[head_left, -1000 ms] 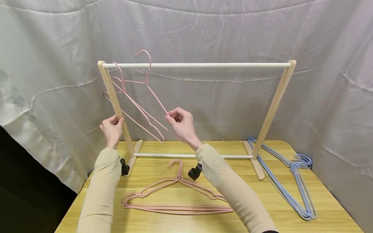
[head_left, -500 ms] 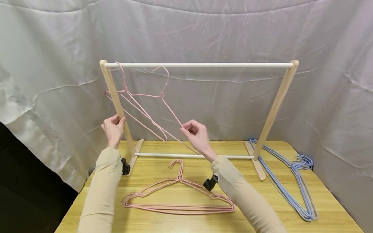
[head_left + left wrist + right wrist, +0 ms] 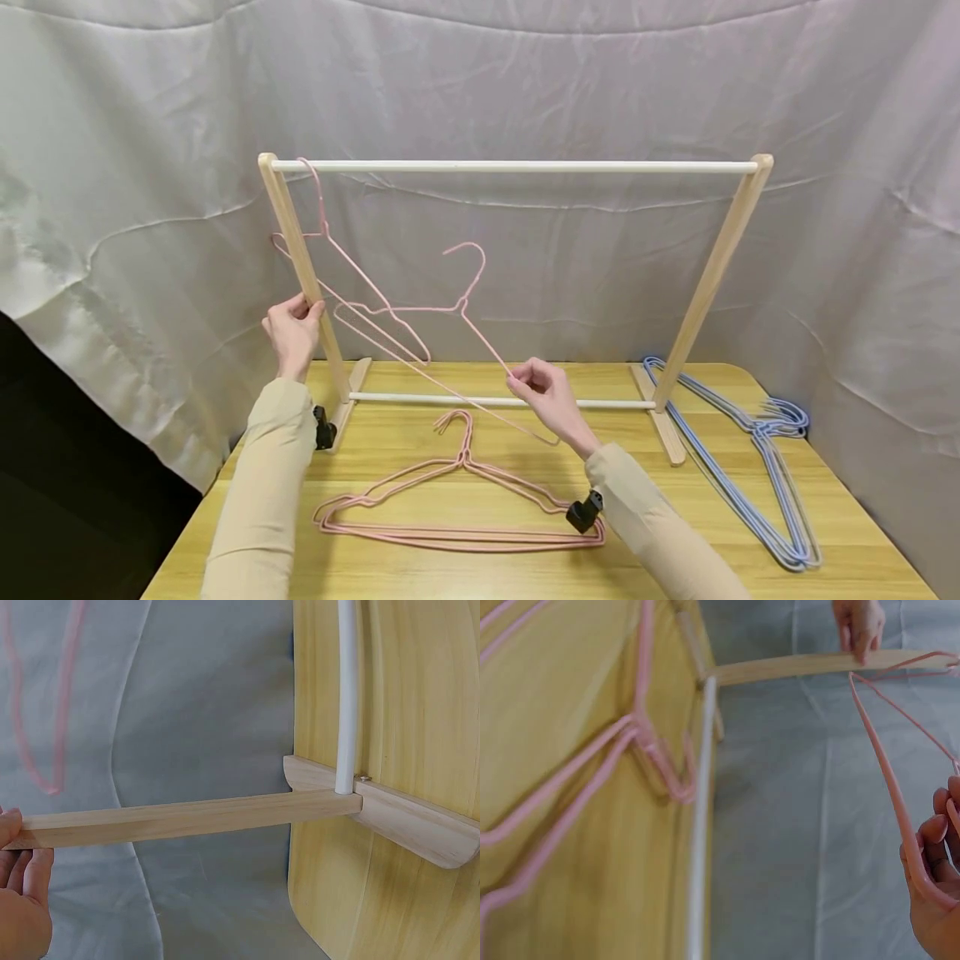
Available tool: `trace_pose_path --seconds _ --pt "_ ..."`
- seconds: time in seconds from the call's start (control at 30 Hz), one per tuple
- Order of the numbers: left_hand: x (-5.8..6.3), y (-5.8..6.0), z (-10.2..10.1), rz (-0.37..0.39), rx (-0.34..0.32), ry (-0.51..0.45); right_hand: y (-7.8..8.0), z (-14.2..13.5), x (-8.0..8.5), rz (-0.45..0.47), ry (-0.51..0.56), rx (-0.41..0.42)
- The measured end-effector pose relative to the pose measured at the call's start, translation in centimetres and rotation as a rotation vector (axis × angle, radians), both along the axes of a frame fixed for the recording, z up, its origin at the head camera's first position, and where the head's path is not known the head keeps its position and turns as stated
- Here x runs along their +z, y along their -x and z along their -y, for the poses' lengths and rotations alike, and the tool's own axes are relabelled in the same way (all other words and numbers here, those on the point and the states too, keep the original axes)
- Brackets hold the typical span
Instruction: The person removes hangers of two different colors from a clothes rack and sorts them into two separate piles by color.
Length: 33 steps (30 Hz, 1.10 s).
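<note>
My left hand [image 3: 293,335] grips the left wooden post [image 3: 298,243] of a small clothes rack, thumb and fingers on either side of it. In the left wrist view that hand [image 3: 22,892] holds the post's edge. My right hand [image 3: 551,400] pinches the right shoulder of a pink clothes hanger [image 3: 487,342]. This hanger is tilted and its hook points up, free of the white top rail [image 3: 517,167]. Another pink hanger [image 3: 367,279] hangs from the rail's left end. In the right wrist view the held hanger [image 3: 889,784] runs past my right hand [image 3: 937,900].
A stack of pink hangers [image 3: 457,542] lies on the wooden table [image 3: 405,575] in front of the rack. Several blue hangers [image 3: 731,475] lie at the right, by the rack's right post [image 3: 708,292]. A white lower bar [image 3: 442,400] joins the posts. Grey cloth [image 3: 525,83] hangs behind.
My right hand has moved down and to the right with the pink hanger. Its hook has gone from above the top rail to well below it. The left hand keeps its grip.
</note>
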State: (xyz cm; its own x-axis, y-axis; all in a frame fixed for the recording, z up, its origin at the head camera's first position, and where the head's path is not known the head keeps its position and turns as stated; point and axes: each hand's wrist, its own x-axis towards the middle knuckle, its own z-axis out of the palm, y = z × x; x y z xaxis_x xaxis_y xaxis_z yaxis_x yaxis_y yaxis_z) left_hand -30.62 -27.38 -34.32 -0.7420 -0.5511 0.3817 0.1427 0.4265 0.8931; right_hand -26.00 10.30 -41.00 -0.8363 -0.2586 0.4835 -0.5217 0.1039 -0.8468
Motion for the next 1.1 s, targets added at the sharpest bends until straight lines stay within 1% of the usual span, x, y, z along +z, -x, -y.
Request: trace_pose_path --seconds 0.23,0.47,0.67,0.83,1.1 --pt "-0.2 0.1 0.0 -0.025 -0.034 -0.009 -1.2 -1.9 -2.9 0.05 -0.05 0.046" --pt "-0.1 0.1 0.0 -0.025 -0.035 -0.004 -2.3 -3.2 -5.3 0.073 -0.1 0.083" --pt "0.1 0.0 0.0 -0.02 -0.034 -0.012 -2.9 -4.4 -6.7 0.08 -0.162 0.163" --pt "0.2 0.0 0.0 -0.021 -0.025 -0.012 -3.5 -4.8 -7.7 0.154 -0.224 0.235" --pt "0.1 -0.1 -0.1 -0.016 -0.022 -0.009 -4.2 -4.9 -8.8 0.258 -0.355 0.274"
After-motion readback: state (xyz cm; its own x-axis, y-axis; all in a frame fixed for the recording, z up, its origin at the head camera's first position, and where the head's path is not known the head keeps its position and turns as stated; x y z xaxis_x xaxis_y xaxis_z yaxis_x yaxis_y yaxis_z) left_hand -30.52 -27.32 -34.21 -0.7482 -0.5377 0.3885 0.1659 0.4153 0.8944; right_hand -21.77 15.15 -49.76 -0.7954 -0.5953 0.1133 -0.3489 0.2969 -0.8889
